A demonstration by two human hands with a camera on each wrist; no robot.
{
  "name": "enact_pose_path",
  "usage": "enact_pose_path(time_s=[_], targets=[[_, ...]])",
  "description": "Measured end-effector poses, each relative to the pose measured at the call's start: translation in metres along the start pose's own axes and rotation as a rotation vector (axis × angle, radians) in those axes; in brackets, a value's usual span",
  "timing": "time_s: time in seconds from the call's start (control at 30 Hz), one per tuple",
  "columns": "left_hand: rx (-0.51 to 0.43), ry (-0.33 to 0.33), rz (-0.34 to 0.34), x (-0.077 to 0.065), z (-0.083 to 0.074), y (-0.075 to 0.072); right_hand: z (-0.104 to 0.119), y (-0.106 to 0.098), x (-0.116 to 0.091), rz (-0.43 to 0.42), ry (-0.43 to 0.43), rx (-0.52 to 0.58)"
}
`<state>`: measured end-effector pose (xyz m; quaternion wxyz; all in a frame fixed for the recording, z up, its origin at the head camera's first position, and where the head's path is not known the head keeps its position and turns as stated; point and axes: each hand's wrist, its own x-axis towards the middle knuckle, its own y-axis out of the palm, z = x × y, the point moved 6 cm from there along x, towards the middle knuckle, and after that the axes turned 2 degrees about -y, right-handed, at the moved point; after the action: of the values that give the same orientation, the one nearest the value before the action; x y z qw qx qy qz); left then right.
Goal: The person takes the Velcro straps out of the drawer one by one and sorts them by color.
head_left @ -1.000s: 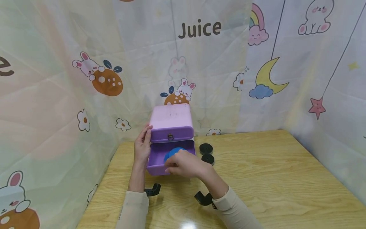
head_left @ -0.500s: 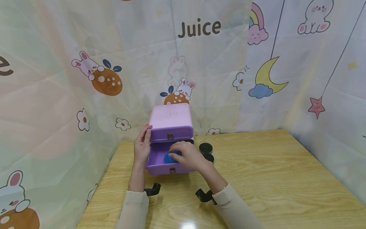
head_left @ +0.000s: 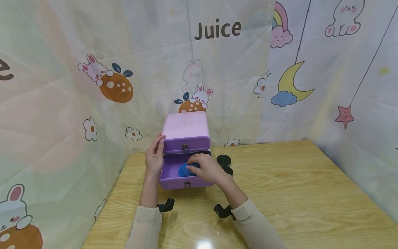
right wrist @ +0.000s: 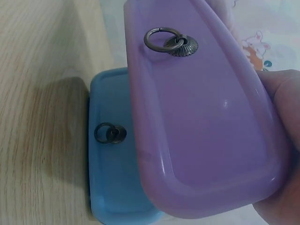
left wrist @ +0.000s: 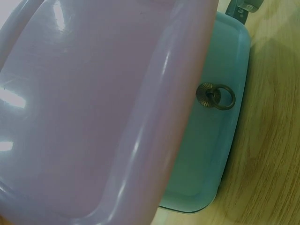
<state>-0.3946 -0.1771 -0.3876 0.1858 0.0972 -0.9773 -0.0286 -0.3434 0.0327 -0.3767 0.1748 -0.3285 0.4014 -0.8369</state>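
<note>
Nearest: beige sleeves (head_left: 144, 224), with a black wrist mount (head_left: 167, 205) by each wrist. Right hand (head_left: 207, 168) was over the right part of the pulled-out purple drawer (head_left: 172, 183), thumb and fingers bent, a bit apart, about a blue thing (head_left: 182, 171); couldn't tell if they gripped it. Blue thing was in that drawer, around the middle toward the near wall, partly covered by the hand, shape unclear. Left hand (head_left: 154, 158), slightly farther, lay against the left side of the pink-topped chest (head_left: 186, 124), fingers fairly straight, thumb at the near left corner. Upper drawer (head_left: 172, 145) was closed; both purple fronts had a metal ring pull (head_left: 187, 184). Right wrist view showed a blue drawer front (right wrist: 117, 183) underneath, set back. Table (head_left: 295, 190) was light wood grain, glare at the near edge. Two black discs (head_left: 224, 160) sat just right of the chest, nearer one partly hidden by the hand. Far: fabric backdrop (head_left: 230, 86), rear and both sides, printed with bunnies, flowers, moon, star, "Juice".
</note>
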Motion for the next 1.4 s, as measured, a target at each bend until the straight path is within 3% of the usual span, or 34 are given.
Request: enact_pose_path(time_s=[0.47,0.77,1.4], targets=[[0.007,-0.005,0.005,-0.001,0.0,0.0,-0.008,-0.001,0.0,-0.006,0.043,-0.023],[-0.004,-0.009,0.005,0.0,0.0,0.0,-0.009,0.0,-0.001,0.056,0.095,-0.056],[-0.02,-0.012,0.014,-0.002,0.0,0.001,-0.015,-0.005,-0.005,0.145,0.145,0.009]])
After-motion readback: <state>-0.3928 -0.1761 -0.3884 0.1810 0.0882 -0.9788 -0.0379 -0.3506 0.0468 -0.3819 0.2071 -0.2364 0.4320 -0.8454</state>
